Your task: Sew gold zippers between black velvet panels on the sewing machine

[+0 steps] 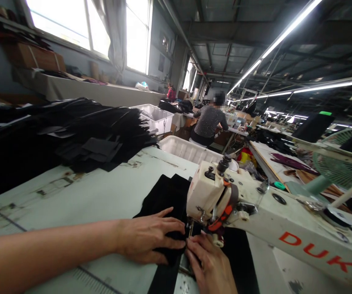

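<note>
A piece of black fabric (163, 200) lies on the pale sewing table and runs under the head of a sewing machine (206, 196) marked "DUKI". My left hand (154, 237) rests flat on this fabric, left of the needle, with its fingers spread. Close in front of the presser foot, my right hand (208, 261) has its fingertips pressed together at the fabric's edge. The fingertips of both hands almost meet beside the needle. More black fabric shows to the right, beneath the machine arm. Exactly how the right fingers grip the cloth is partly hidden.
A large heap of black cut pieces (102, 126) covers the table's far left. Behind the table stand white plastic bins (182, 148). A seated co-worker (209, 122) is farther off. Right of the machine are a green fan (335, 163) and a black thread cone (312, 126).
</note>
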`<control>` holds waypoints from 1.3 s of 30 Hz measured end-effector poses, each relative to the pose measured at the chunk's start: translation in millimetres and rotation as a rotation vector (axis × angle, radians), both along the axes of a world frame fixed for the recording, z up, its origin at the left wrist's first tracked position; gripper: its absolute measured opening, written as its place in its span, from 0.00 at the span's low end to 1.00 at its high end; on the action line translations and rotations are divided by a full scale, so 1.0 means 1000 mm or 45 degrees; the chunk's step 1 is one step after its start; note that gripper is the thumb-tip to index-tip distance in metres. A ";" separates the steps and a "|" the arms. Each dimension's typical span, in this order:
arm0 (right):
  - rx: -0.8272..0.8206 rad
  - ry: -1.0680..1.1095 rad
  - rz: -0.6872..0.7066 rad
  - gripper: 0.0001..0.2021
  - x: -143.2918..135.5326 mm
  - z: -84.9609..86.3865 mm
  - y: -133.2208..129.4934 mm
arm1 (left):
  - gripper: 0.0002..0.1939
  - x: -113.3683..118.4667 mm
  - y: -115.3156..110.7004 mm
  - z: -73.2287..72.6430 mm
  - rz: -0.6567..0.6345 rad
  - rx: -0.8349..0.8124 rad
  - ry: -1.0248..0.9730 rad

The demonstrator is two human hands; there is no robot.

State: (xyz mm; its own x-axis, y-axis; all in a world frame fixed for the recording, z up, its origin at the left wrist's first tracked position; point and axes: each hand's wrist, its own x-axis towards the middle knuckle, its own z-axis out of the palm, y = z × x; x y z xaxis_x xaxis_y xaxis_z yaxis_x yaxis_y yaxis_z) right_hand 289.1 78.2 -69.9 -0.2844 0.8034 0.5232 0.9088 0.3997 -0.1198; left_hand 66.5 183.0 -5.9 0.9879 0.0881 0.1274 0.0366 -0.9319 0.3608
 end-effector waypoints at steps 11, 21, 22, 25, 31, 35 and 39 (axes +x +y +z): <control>-0.122 0.217 -0.176 0.11 -0.005 0.010 0.001 | 0.17 0.021 -0.005 -0.008 0.180 -0.025 -0.146; -0.131 0.335 -0.097 0.11 -0.007 0.014 -0.001 | 0.23 0.019 -0.005 -0.021 0.347 -0.196 -0.207; -0.124 0.346 -0.090 0.11 -0.007 0.014 -0.001 | 0.23 0.019 -0.005 -0.021 0.340 -0.200 -0.210; -0.097 0.372 -0.109 0.10 -0.009 0.011 0.000 | 0.24 0.018 -0.005 -0.020 0.315 -0.204 -0.224; -0.121 0.368 -0.217 0.11 -0.018 0.007 0.004 | 0.21 0.017 -0.008 -0.020 0.193 -0.028 -0.257; -0.188 0.345 -0.250 0.07 -0.008 0.005 0.001 | 0.15 0.017 -0.012 -0.015 0.084 0.256 -0.193; -0.154 0.190 -0.221 0.13 0.005 0.003 -0.004 | 0.15 0.016 -0.012 -0.007 0.050 0.275 -0.079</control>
State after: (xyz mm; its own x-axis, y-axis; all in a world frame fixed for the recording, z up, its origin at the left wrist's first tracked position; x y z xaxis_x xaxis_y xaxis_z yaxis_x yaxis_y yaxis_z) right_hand 294.5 73.8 -67.3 -0.0638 0.8928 0.4459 0.9312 0.2140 -0.2952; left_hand 82.0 171.2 -12.8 0.9740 0.0902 0.2079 0.0581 -0.9861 0.1558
